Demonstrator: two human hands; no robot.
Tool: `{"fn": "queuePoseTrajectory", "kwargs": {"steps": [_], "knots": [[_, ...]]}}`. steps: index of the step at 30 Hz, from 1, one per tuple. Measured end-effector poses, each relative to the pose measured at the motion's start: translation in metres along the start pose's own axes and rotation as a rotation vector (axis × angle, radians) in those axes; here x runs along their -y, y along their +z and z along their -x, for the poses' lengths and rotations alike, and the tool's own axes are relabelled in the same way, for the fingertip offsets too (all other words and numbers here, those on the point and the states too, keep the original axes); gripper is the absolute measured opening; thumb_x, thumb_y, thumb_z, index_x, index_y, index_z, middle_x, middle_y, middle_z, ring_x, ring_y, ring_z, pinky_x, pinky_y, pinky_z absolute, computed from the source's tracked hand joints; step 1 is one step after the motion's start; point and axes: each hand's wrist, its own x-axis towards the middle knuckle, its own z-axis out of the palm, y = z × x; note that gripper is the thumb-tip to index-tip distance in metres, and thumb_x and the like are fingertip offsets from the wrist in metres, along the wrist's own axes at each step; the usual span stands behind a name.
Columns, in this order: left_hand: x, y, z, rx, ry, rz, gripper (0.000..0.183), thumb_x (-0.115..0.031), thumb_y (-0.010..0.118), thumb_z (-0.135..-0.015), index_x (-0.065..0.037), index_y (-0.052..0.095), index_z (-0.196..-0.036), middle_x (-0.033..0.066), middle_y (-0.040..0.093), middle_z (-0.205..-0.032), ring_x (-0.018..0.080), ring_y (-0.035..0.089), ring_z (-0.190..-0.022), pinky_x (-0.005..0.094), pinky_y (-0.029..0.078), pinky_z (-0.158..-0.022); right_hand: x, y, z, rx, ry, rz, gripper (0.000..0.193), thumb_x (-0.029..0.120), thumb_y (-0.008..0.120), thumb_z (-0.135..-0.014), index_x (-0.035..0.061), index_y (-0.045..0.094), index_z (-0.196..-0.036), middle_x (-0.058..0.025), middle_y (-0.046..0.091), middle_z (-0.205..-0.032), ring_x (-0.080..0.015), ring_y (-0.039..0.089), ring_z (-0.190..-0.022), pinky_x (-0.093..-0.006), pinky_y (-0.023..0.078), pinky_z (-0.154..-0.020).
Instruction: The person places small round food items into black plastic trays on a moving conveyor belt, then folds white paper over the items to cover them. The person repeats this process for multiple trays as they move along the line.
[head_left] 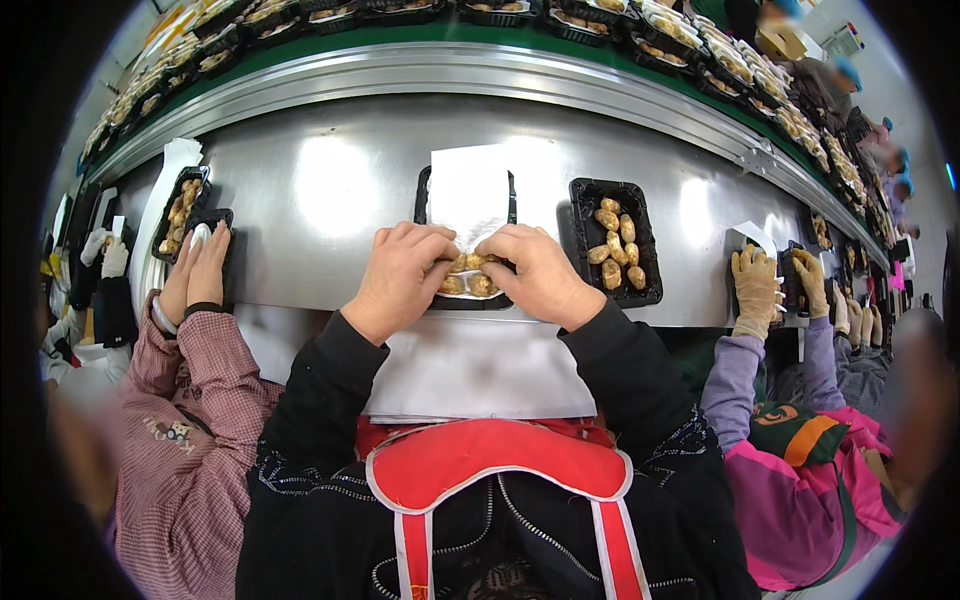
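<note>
Seems to be settling lumpy brown tubers (482,286) in black plastic tray (475,302) under curled fingers (433,244) of left hand (402,275) and right hand (543,275), cannot tell if pinching, and likely calls next for folding white paper sheet (468,190) beyond fingertips.

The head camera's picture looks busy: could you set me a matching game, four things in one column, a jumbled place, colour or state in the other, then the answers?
1. Apron
2. Belt surface
3. Camera wearer's fingers
4. Central white sheet

A. Touching lumpy brown pieces in the middle black tray
B. Red with pale edging
C. Over the far end of the middle black tray
D. Green, beyond the metal rail

Right pairs: 1-B, 2-D, 3-A, 4-C.
</note>
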Motion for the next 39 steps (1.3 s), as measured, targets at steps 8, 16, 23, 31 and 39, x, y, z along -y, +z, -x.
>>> {"fn": "queuePoseTrajectory", "kwargs": {"steps": [8,16,23,31,39], "knots": [[0.002,0.001,0.003,0.019,-0.003,-0.021,0.029,-0.005,0.068,-0.085,-0.012,0.066,-0.114,0.0023,0.069,-0.117,0.0252,0.059,-0.105,0.0377,0.040,-0.092,0.014,-0.012,-0.006,0.163,0.031,0.180,0.019,0.005,0.069,-0.082,0.0045,0.070,-0.101,-0.0103,0.066,-0.101,-0.0316,0.061,-0.101,-0.0423,0.045,-0.088],[0.001,0.002,0.002,0.013,0.016,-0.025,0.033,-0.004,0.068,-0.084,-0.012,0.066,-0.116,0.0019,0.067,-0.116,0.0250,0.058,-0.104,0.0380,0.040,-0.091,0.013,-0.009,-0.004,0.027,-0.087,0.255,0.016,0.010,0.070,-0.082,0.0055,0.072,-0.097,-0.0086,0.066,-0.116,-0.0299,0.058,-0.111,-0.0415,0.041,-0.096],[0.001,0.002,0.002,0.032,0.013,-0.048,0.035,-0.005,0.068,-0.084,-0.011,0.067,-0.118,0.0034,0.066,-0.112,0.0253,0.058,-0.104,0.0382,0.039,-0.091,0.010,-0.019,-0.019,0.264,0.051,0.209,0.010,0.011,0.069,-0.082,0.0069,0.068,-0.091,-0.0062,0.066,-0.100,-0.0287,0.059,-0.105,-0.0409,0.039,-0.095],[0.000,-0.001,0.000,0.070,-0.010,-0.060,0.034,-0.008,0.068,-0.085,-0.010,0.066,-0.119,0.0055,0.064,-0.105,0.0265,0.057,-0.102,0.0393,0.038,-0.092,0.011,-0.023,-0.030,0.347,0.144,0.130,0.019,0.011,0.069,-0.080,0.0059,0.067,-0.098,-0.0110,0.066,-0.095,-0.0314,0.061,-0.100,-0.0409,0.038,-0.093],[-0.002,-0.005,-0.003,0.176,-0.057,-0.087,0.023,-0.011,0.069,-0.085,-0.011,0.066,-0.108,0.0050,0.061,-0.103,0.0265,0.056,-0.102,0.0401,0.037,-0.091,0.013,-0.024,-0.040,0.449,0.164,0.226,0.025,0.009,0.069,-0.077,0.0059,0.066,-0.102,-0.0127,0.063,-0.097,-0.0323,0.060,-0.100,-0.0418,0.039,-0.092]]}}
